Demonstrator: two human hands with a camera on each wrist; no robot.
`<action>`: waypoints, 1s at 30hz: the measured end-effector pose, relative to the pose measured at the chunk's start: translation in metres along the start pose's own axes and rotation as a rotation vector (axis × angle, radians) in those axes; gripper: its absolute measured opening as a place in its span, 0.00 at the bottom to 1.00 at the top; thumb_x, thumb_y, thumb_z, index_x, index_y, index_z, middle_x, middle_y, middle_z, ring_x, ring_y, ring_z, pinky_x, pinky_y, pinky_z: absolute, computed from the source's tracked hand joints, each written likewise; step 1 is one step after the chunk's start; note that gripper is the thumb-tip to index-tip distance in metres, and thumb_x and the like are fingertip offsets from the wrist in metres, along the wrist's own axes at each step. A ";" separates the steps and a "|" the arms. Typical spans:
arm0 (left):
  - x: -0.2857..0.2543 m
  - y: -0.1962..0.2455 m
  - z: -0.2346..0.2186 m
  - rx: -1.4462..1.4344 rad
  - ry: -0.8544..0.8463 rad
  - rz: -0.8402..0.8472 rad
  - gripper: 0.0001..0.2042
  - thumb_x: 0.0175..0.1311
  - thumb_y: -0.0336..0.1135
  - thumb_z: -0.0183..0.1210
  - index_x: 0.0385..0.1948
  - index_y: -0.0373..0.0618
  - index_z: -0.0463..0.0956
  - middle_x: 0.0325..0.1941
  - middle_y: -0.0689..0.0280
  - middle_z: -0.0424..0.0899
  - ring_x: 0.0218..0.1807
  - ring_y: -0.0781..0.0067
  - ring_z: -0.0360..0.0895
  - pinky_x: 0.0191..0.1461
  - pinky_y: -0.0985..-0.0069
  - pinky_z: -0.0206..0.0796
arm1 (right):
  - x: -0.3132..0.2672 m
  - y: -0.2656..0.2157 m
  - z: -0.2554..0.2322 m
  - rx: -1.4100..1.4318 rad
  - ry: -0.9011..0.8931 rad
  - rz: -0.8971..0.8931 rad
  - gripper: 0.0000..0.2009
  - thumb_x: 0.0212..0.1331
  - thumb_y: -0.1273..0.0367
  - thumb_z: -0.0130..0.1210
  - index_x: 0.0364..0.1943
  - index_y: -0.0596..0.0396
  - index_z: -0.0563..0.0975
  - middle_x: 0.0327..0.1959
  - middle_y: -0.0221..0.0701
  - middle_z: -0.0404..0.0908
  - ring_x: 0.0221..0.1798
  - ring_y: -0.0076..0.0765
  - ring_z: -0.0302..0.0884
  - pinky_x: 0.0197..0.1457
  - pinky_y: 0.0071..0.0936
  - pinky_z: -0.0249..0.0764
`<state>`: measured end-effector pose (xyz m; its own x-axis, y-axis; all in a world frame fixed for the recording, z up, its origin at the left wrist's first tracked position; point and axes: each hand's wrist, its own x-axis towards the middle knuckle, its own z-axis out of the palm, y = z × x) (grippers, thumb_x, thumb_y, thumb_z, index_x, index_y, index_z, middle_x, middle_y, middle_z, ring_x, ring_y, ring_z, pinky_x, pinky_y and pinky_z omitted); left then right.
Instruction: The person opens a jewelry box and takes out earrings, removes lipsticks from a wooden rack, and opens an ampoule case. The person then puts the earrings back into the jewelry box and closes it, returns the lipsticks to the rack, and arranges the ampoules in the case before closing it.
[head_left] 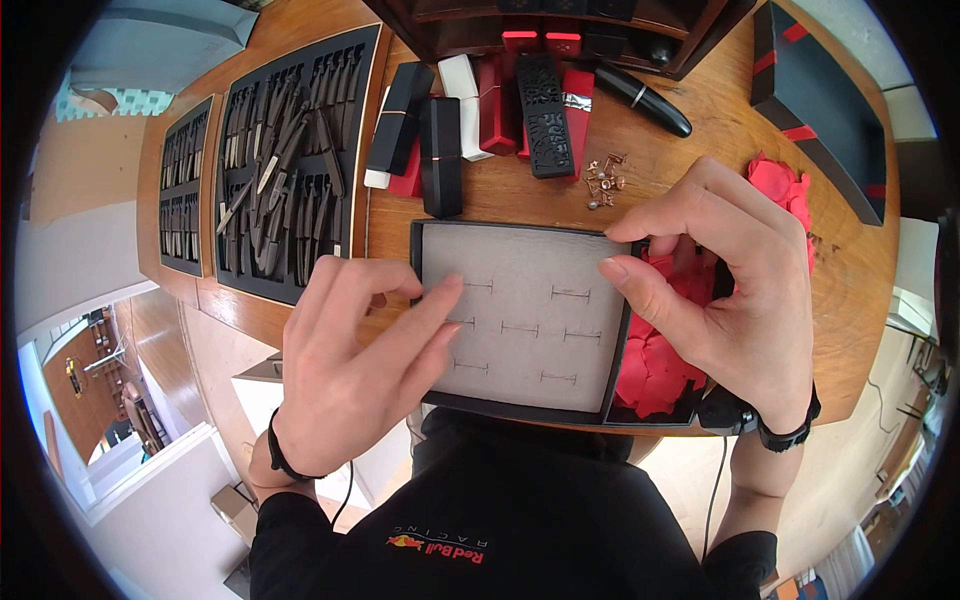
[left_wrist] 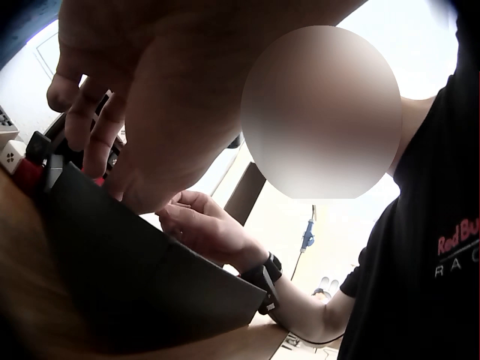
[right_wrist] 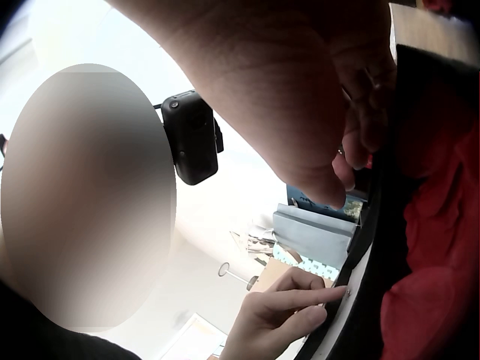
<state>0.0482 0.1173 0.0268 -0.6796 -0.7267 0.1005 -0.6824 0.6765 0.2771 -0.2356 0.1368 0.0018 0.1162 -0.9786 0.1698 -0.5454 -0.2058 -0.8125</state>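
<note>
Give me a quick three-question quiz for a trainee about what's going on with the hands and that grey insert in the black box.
1. True or false: the left hand lies with straight fingers on the grey insert.
2. Which edge of the insert does the right hand pinch? A) near edge B) left edge C) far right corner
3. What fills the black box under the raised right side of the insert?

Key
1. True.
2. C; thumb and forefinger meet at the far right corner.
3. Red petals, loose in the box.
</note>
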 end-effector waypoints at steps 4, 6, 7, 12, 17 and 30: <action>-0.002 0.001 -0.003 -0.065 0.074 -0.080 0.20 0.48 0.23 0.75 0.47 0.44 0.90 0.43 0.65 0.76 0.39 0.65 0.74 0.39 0.70 0.69 | 0.000 0.001 0.000 -0.005 0.008 -0.007 0.10 0.52 0.75 0.76 0.37 0.54 0.88 0.30 0.24 0.77 0.29 0.19 0.74 0.30 0.19 0.65; 0.000 0.003 -0.003 -0.061 0.055 -0.114 0.16 0.53 0.25 0.73 0.46 0.45 0.92 0.42 0.66 0.77 0.42 0.68 0.73 0.40 0.72 0.65 | 0.000 0.001 -0.001 -0.031 0.001 -0.025 0.09 0.52 0.75 0.76 0.37 0.54 0.88 0.30 0.25 0.78 0.29 0.20 0.74 0.30 0.19 0.65; 0.000 0.002 -0.001 -0.061 0.057 -0.116 0.16 0.53 0.25 0.73 0.46 0.45 0.92 0.42 0.66 0.77 0.42 0.68 0.73 0.40 0.72 0.65 | 0.000 0.001 -0.001 -0.031 -0.001 -0.027 0.09 0.52 0.75 0.76 0.37 0.54 0.88 0.30 0.25 0.78 0.29 0.20 0.74 0.30 0.19 0.65; 0.003 -0.003 0.006 -0.015 0.040 -0.017 0.16 0.53 0.26 0.73 0.46 0.47 0.92 0.42 0.65 0.77 0.40 0.69 0.73 0.39 0.71 0.67 | 0.001 0.002 -0.001 -0.033 0.003 -0.016 0.09 0.52 0.74 0.76 0.36 0.54 0.88 0.30 0.24 0.78 0.29 0.20 0.74 0.30 0.19 0.65; 0.008 -0.002 -0.009 -0.118 0.136 -0.081 0.15 0.52 0.28 0.75 0.44 0.45 0.92 0.40 0.65 0.77 0.39 0.70 0.73 0.39 0.74 0.65 | 0.001 0.001 -0.002 -0.033 0.006 0.007 0.09 0.53 0.75 0.76 0.36 0.55 0.87 0.30 0.24 0.78 0.29 0.20 0.74 0.30 0.19 0.65; 0.092 -0.023 0.019 -1.175 0.267 -0.112 0.11 0.74 0.35 0.64 0.32 0.48 0.70 0.29 0.77 0.68 0.31 0.89 0.62 0.35 0.85 0.53 | 0.025 0.007 -0.028 -0.274 -0.061 0.076 0.09 0.60 0.80 0.67 0.44 0.57 0.86 0.34 0.30 0.83 0.33 0.24 0.80 0.36 0.22 0.73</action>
<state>-0.0031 0.0370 0.0118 -0.4605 -0.8699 0.1764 0.0211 0.1879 0.9820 -0.2596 0.1106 0.0156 0.1116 -0.9910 0.0734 -0.7574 -0.1326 -0.6394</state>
